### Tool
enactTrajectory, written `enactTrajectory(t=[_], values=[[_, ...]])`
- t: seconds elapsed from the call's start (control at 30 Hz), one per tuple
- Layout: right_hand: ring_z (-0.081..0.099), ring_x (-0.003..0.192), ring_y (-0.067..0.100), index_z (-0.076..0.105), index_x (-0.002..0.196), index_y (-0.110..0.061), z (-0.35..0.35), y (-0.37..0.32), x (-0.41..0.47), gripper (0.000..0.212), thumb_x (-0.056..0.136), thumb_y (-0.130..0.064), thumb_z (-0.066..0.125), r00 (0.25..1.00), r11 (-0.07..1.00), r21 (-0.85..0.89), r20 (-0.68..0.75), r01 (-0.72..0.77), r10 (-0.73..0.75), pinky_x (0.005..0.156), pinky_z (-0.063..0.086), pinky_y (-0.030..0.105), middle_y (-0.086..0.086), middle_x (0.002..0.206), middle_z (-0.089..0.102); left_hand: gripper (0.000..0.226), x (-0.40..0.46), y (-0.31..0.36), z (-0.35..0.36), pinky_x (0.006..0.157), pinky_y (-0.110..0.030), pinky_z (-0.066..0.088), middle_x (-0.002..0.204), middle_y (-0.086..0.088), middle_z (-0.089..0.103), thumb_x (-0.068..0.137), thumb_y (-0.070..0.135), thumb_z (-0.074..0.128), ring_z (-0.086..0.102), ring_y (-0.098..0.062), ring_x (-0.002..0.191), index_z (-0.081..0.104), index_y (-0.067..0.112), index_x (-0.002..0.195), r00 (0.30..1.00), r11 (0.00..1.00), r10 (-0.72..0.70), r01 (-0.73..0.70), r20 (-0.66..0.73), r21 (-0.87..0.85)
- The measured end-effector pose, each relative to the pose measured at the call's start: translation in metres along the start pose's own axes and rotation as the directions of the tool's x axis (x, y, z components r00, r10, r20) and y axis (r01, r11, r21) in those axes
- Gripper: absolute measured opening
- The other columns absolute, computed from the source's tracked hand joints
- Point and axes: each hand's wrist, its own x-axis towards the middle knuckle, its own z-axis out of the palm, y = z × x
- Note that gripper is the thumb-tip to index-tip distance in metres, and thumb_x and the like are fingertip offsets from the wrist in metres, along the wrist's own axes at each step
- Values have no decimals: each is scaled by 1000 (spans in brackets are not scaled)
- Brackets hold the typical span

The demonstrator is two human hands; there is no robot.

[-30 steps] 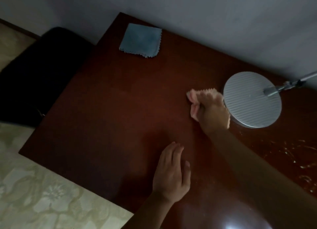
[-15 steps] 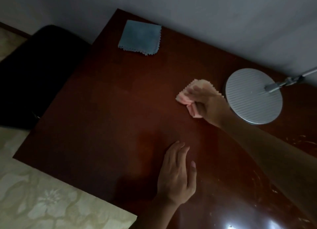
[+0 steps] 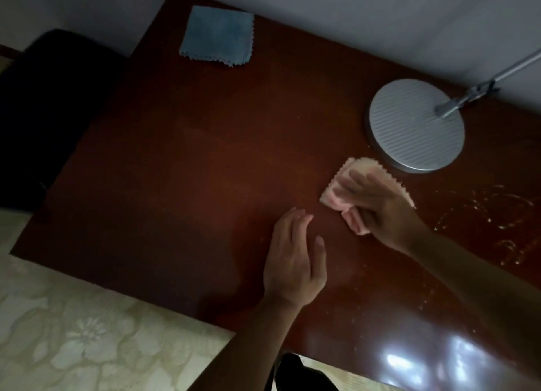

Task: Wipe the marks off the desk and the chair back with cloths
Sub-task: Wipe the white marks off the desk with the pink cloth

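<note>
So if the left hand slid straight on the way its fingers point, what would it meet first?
Probably bare desk only: the left hand points up the picture, passing left of the pink cloth and lamp base, towards the wall.

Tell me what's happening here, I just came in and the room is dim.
A person is wiping a dark wooden desk. The right hand holds a pink cloth against the top, near a round lamp base. The left hand lies flat on the desk beside it. Pale marks show to the right of the cloth. A blue cloth lies unused at the far corner.
</note>
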Motion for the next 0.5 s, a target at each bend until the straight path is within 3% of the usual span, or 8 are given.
enactTrajectory(t=[0.07,0.17,0.27,0.37,0.43,0.47,0.5], values=[[37,140,28,54,137,-19,-2,11,16,47,93,-25,41,990,992,-39,-76,-122,118,120,10,36,7,144,50,39,-1,2,0,110,-33,39,132,-12,54,94,24,47,48,-23,128,54,4,127,1000,1000,-13,13,1,-5],[36,141,29,52,139,-22,25,-24,31,50,93,-30,33,962,967,-51,-122,-250,243,119,12,43,7,147,48,42,-1,3,-1,109,-32,39,131,-13,54,94,25,47,51,-24,125,53,3,129,1000,999,-21,21,-18,-27],[36,141,29,56,137,-19,50,-73,-19,49,93,-27,36,989,992,-32,-90,-125,122,118,17,42,6,148,47,41,-1,0,-3,104,-34,43,128,-13,54,94,25,47,54,-24,119,54,1,127,998,998,-36,34,-44,-45],[44,137,24,62,130,-20,41,-75,-66,40,94,-26,45,997,995,58,-7,77,-77,116,29,46,2,143,52,38,-6,0,-10,103,-36,44,127,-10,53,91,18,49,52,-21,119,54,4,126,996,996,-71,67,-62,-64],[60,116,36,63,126,-14,25,-50,-62,39,101,-33,41,1000,999,32,-14,14,-13,98,44,62,16,128,63,35,-11,-6,-22,103,-37,44,125,-8,53,89,13,51,52,-20,118,56,6,123,992,996,-83,81,-92,-27],[62,108,40,60,127,-12,17,-30,-54,49,103,-46,34,996,999,-48,-88,-23,19,92,46,65,23,124,61,34,-15,-10,-29,103,-38,44,125,-7,53,89,11,51,53,-20,118,57,7,123,990,996,-84,86,-111,7],[57,118,38,55,133,-14,5,-17,-45,61,100,-57,27,990,987,-136,-116,-91,75,97,45,59,21,133,55,33,-20,-16,-36,103,-38,44,124,-7,54,90,10,51,52,-20,119,57,8,122,989,995,-85,91,-119,44]])
